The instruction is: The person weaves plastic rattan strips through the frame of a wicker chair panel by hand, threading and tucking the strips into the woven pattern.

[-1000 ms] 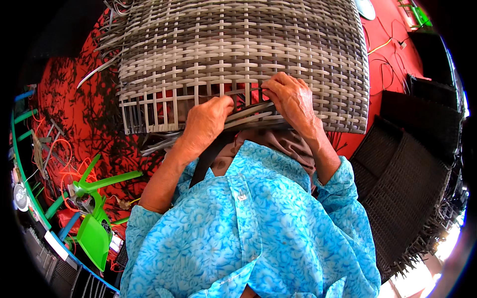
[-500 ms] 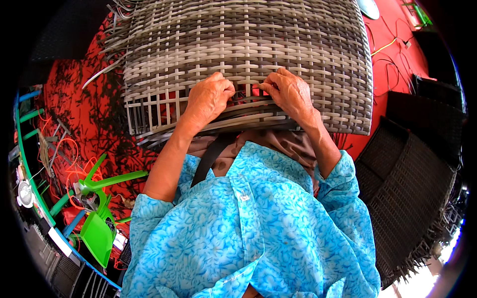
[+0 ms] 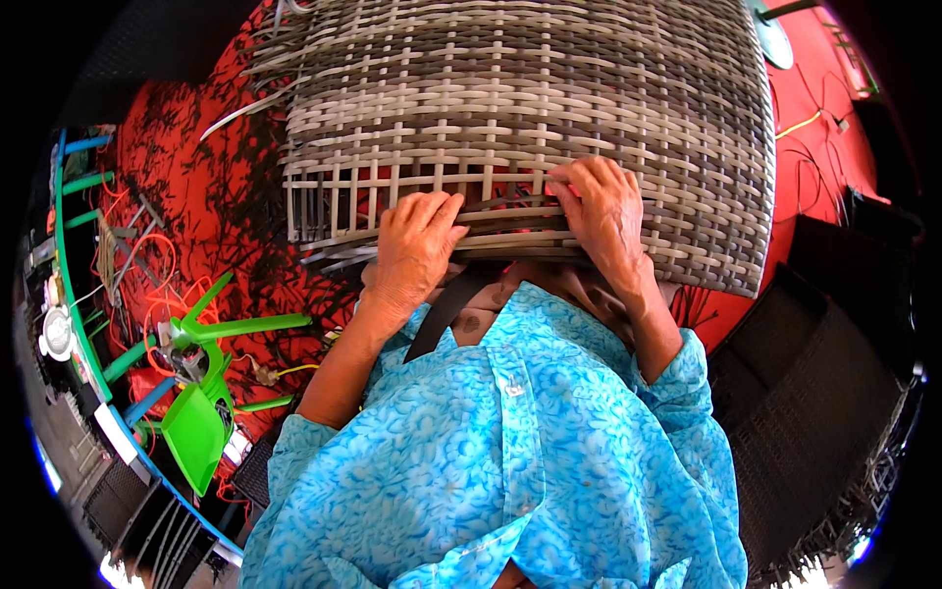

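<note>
A grey-brown wicker panel [image 3: 530, 98] with a curved top lies before me, tightly woven except at its near left side, where bare uprights and gaps show. Along its near edge runs a bundle of loose flat strands [image 3: 510, 226]. My left hand [image 3: 417, 250] is closed over the left part of this bundle, its fingers bent and thumb against the strands. At the right end of the gap, my right hand [image 3: 603, 211] pinches a strand beside the finished weave. The exact strand between those fingertips is partly hidden.
Long strand ends [image 3: 235, 116] stick out at the panel's far left. Dark scraps litter the red floor [image 3: 186, 162]. A bright green plastic piece [image 3: 196, 432] and an orange cord [image 3: 162, 240] lie at left. Dark woven pieces [image 3: 795, 412] stand at right.
The view has shifted, so the panel appears farther right and slightly lower. My left hand has come from the gap's upper strands toward me onto the loose bundle. The right hand stays near the gap's right end.
</note>
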### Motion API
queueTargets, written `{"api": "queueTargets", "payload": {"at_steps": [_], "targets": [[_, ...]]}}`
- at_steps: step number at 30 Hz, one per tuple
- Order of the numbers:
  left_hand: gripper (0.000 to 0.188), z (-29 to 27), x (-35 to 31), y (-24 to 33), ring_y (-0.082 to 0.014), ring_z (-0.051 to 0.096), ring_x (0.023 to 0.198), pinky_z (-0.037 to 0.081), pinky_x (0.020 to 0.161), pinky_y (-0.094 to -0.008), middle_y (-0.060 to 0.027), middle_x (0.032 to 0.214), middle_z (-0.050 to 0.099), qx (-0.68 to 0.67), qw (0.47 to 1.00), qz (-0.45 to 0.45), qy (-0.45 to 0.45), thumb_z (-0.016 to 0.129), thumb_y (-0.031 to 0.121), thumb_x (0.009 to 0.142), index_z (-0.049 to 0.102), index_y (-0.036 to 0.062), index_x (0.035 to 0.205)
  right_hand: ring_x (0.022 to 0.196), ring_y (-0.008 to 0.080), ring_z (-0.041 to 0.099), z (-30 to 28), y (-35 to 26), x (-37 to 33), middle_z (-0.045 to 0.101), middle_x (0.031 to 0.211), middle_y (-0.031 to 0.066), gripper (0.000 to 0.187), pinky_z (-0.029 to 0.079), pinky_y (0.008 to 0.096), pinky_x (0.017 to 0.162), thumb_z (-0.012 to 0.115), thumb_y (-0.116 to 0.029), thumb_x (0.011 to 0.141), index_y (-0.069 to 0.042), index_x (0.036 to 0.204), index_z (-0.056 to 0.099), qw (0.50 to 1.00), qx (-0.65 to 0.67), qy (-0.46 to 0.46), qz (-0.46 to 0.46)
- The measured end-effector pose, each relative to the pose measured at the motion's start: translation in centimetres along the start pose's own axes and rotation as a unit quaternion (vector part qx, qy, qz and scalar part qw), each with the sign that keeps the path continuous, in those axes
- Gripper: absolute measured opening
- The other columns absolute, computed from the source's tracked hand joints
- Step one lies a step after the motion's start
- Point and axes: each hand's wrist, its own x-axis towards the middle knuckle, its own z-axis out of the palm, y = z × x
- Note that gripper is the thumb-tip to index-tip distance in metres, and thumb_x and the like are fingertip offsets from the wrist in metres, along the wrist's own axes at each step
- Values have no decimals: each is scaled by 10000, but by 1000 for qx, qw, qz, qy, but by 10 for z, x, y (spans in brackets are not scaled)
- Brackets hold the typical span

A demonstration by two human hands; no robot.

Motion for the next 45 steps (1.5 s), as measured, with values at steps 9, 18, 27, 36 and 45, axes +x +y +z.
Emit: {"api": "queueTargets", "payload": {"at_steps": [9, 18, 27, 36, 45], "targets": [[467, 1, 7, -9, -314, 490, 1101, 377, 926, -417, -137, 1246, 499, -16, 1000, -17, -3, 652, 205, 816, 525, 18, 1226, 975, 220, 527, 1, -27, -12, 600, 1026, 16, 284, 397, 373, 822, 669, -187, 766, -106, 1036, 635, 999, -21, -19, -15], [636, 1, -18, -51, -366, 427, 1187, 352, 991, -438, -191, 1287, 457, 34, 997, -51, 54, 655, 348, 818, 441, -28, 1284, 1094, 247, 497, 12, -30, -26, 567, 1189, 45, 417, 362, 400, 939, 674, -221, 768, -94, 1158, 599, 998, -54, -21, 5], [722, -6, -44, -93, -411, 399, 1192, 314, 994, -507, -242, 1264, 441, 156, 975, -141, 72, 541, 518, 854, 430, -75, 1251, 1123, 247, 484, 16, -28, -31, 554, 1208, 32, 426, 347, 402, 967, 666, -206, 786, -118, 1194, 579, 998, -68, -12, 9], [655, -20, -54, -123, -367, 358, 1273, 281, 1026, -525, -198, 1336, 420, 192, 959, -185, 95, 511, 491, 884, 420, -7, 1300, 1111, 242, 495, 13, -27, -31, 563, 1194, 35, 406, 359, 398, 953, 666, -202, 786, -106, 1172, 587, 998, -67, 0, 9], [524, -18, -35, -149, -374, 516, 1047, 427, 867, -439, -208, 1121, 534, 145, 965, -145, 161, 631, 383, 830, 539, -27, 1144, 1103, 258, 493, 15, -29, -32, 548, 1213, 56, 373, 371, 412, 937, 654, -191, 782, -105, 1141, 598, 999, -21, 35, 13]]}}
